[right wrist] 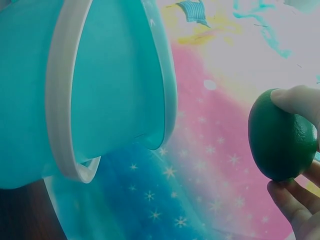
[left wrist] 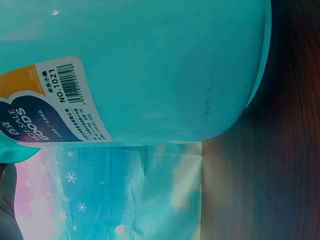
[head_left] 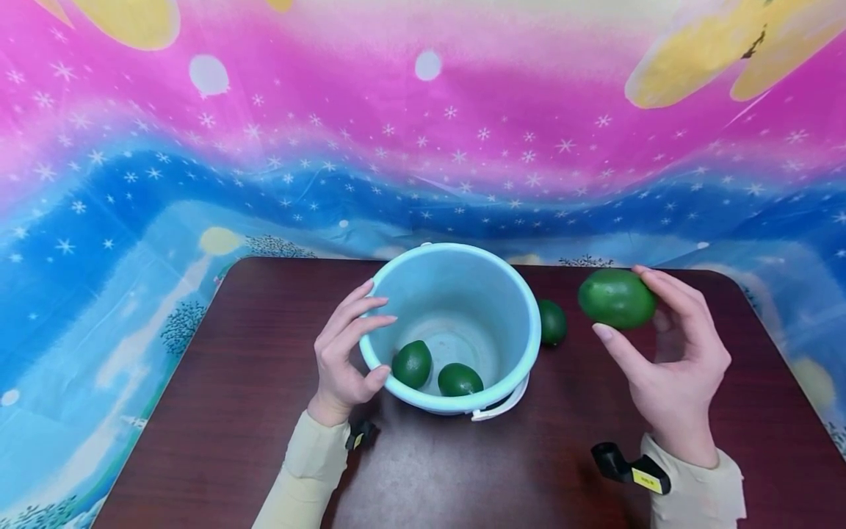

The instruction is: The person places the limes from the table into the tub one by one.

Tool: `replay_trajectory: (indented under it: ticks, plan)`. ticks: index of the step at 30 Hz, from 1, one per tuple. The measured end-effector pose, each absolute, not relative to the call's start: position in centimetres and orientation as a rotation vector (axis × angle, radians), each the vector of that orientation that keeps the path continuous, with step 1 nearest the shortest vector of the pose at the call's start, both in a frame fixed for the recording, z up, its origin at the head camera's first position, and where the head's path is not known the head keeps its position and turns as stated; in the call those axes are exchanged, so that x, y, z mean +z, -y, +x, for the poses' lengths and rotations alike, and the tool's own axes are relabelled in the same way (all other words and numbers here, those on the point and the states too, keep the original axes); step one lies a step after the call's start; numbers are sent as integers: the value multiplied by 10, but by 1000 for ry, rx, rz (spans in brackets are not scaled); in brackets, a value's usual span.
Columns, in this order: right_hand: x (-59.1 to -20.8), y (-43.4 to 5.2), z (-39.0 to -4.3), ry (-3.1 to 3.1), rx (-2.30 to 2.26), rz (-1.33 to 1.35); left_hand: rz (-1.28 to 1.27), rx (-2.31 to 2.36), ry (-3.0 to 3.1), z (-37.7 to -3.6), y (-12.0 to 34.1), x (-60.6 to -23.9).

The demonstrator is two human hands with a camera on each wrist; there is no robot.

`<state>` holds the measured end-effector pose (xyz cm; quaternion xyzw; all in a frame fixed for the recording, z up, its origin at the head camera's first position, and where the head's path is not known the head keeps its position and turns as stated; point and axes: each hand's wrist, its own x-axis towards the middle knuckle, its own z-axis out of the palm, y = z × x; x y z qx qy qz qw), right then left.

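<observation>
A light blue bucket (head_left: 456, 283) stands on the table, and my left hand (head_left: 346, 356) holds its left rim, fingers over the edge and thumb at the near side. Two green limes lie at the bottom: one lime (head_left: 411, 364) at the left, another lime (head_left: 460, 380) nearer the front. My right hand (head_left: 684, 353) pinches a further lime (head_left: 617, 298) between thumb and fingertips, raised to the right of the bucket. In the right wrist view that lime (right wrist: 280, 137) is apart from the bucket's wall (right wrist: 117, 75). Another lime (head_left: 552, 323) is partly hidden behind the bucket's right side.
The bucket's white handle (head_left: 504, 404) hangs down at its front right. A dark brown table (head_left: 251, 411) carries everything. Behind it rises a pink and blue cloth (head_left: 370, 110) with snowflakes. A printed label (left wrist: 55, 102) is stuck on the bucket's outside.
</observation>
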<state>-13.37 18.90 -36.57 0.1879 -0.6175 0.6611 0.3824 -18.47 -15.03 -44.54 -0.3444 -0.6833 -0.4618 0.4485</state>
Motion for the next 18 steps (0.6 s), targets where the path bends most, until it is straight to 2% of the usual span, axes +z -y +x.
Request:
replay_trajectory:
  ticks: [18]
  plan:
    - [-362,-181,-127,1529,1750,529,-857,-1148,1693,-183,152,-444]
